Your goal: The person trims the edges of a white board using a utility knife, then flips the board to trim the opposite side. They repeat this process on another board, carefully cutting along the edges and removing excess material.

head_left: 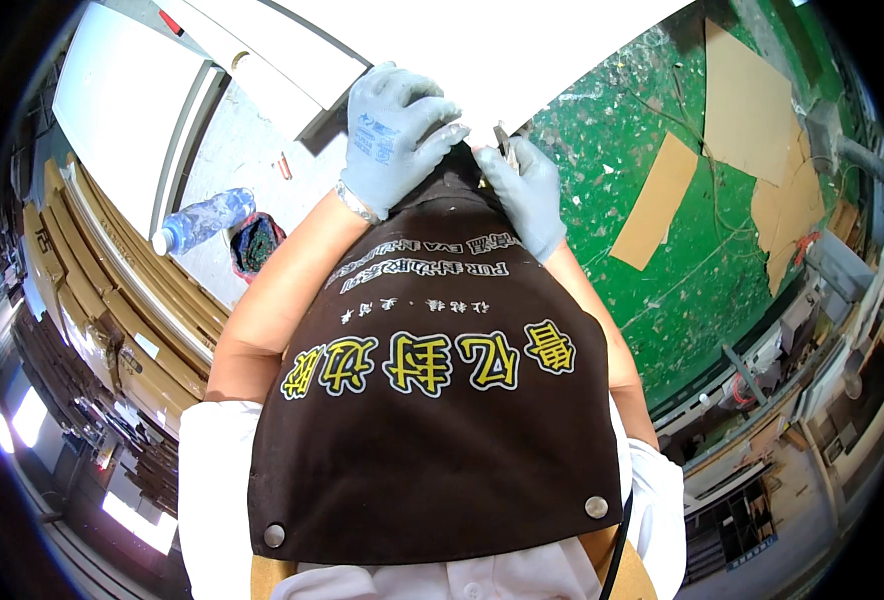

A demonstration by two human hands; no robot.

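My left hand [387,145], in a thin pale blue glove, rests at the near edge of a bright white panel [522,50]. Its fingers are bent but apart, and the thumb reaches toward the middle. My right hand [528,195], gloved alike, is closed around a small metal tool [505,146] with a narrow dark tip, held close to that edge; its exact kind is too small to tell. Glare washes out the panel's surface. A dark brown apron [432,450] with yellow and white lettering hangs below both hands and hides part of the edge.
To the left lie a plastic bottle [207,220], a dark patterned round item [256,245] and a stack of brown boards [112,260]. Another white panel [127,100] stands behind. On the green floor [652,310] at right lie cardboard pieces [655,200].
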